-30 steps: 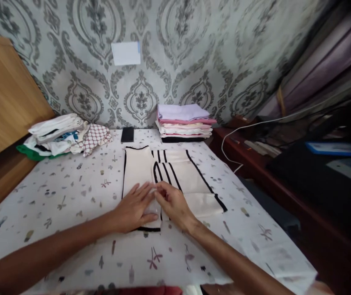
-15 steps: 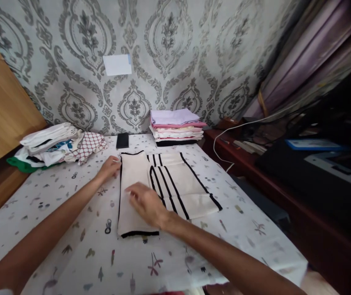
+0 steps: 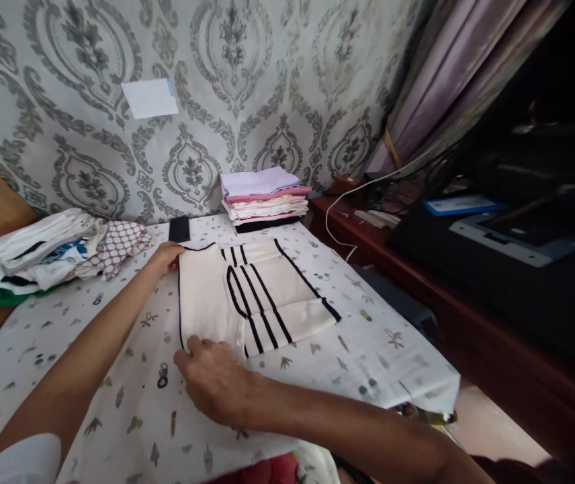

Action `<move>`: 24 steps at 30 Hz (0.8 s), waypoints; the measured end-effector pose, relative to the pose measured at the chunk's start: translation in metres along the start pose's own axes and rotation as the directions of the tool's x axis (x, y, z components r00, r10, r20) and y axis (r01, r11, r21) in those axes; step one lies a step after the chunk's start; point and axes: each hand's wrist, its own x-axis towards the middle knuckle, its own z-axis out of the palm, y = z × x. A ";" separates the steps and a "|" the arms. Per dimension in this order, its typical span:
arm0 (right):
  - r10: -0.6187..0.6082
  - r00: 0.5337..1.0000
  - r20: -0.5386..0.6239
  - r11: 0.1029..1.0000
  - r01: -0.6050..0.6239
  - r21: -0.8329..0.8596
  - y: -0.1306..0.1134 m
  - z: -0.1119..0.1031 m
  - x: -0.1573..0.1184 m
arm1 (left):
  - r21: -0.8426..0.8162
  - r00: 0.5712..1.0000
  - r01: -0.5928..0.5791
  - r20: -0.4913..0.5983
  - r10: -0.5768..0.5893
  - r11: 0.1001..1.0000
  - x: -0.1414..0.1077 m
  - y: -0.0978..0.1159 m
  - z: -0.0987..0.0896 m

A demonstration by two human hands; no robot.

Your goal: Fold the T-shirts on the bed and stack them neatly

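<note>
A cream garment with black stripes and black edging (image 3: 201, 289) lies partly folded on the patterned tablecloth (image 3: 131, 376). My left hand (image 3: 167, 258) pinches its far left corner between thumb and fingers. At the near left corner, my right hand (image 3: 219, 380) has its fingers curled over the edge, gripping the cloth and hiding that corner. The folded panel lies flat on the left, while the striped part spreads out to the right.
Behind the garment stands a neat stack of folded clothes (image 3: 264, 198). A looser clothes pile (image 3: 60, 252) sits at the left, with a black phone (image 3: 179, 229) between them. A white cable (image 3: 328, 222) hangs by the dark red desk (image 3: 325, 210) on the right.
My right hand has moved from above the panel down to its near left corner and closed on it. My left hand now grips the far corner. The camera view has turned right.
</note>
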 end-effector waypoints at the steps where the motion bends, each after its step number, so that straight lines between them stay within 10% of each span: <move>1: 0.033 0.999 -0.028 0.998 -0.031 0.053 0.001 -0.006 -0.004 | -0.029 1.000 -0.023 0.009 0.024 0.999 -0.002 0.006 0.000; 9: 0.417 0.787 -0.454 0.696 0.044 0.717 0.036 -0.036 -0.075 | -0.231 0.957 -0.203 0.160 0.243 0.951 -0.016 0.081 0.040; 19: 0.798 0.568 -0.201 0.325 -0.125 0.937 0.106 -0.012 -0.152 | -0.065 0.903 -0.165 0.391 0.178 0.984 -0.031 0.107 0.200; 24: 0.824 0.552 -0.128 0.255 -0.159 0.954 0.130 -0.003 -0.164 | 0.054 0.879 -0.176 0.458 0.132 0.983 -0.032 0.092 0.239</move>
